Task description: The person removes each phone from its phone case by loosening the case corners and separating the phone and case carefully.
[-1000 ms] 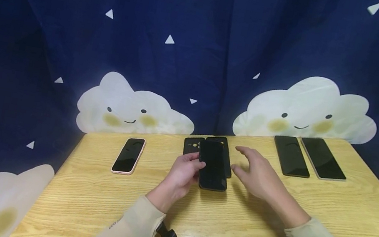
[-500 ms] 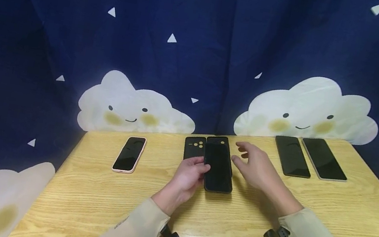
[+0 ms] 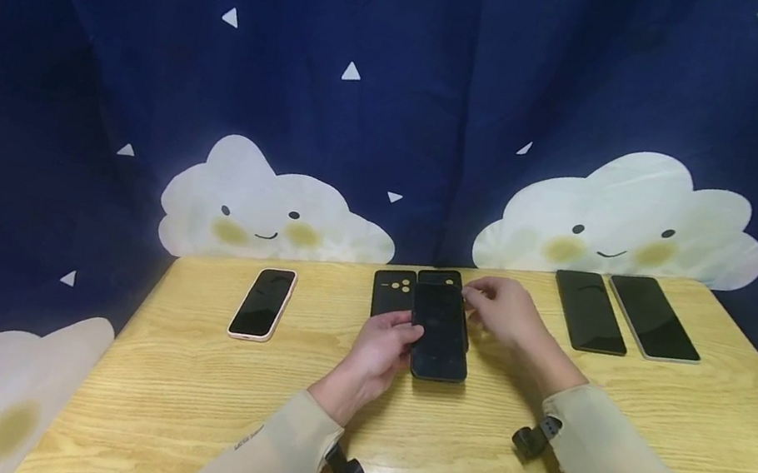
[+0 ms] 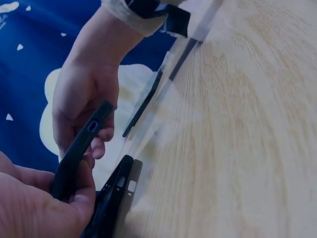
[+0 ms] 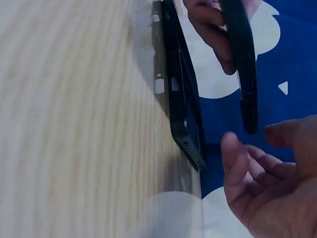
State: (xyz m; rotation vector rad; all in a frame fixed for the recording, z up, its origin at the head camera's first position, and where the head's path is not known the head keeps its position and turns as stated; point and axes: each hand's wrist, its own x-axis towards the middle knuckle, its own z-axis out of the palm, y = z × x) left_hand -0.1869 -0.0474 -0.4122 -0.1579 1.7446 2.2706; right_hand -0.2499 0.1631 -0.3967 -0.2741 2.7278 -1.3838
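**Phone point(image 3: 442, 336): long axis runs up the frame**

I note it just right of frame centre. Left hand point(image 3: 382, 347), nearer, grips its left edge; right hand point(image 3: 506, 313), narrowly parted, is at its upper-right corner, contact unclear.

The tabletop point(image 3: 171, 377) looks like glossy wood, the held phone point(image 3: 442, 345) smooth, the backdrop point(image 3: 409, 64) matt cloth.

High forward-down head view, close wrist views, shared table point(image 3: 167, 402)
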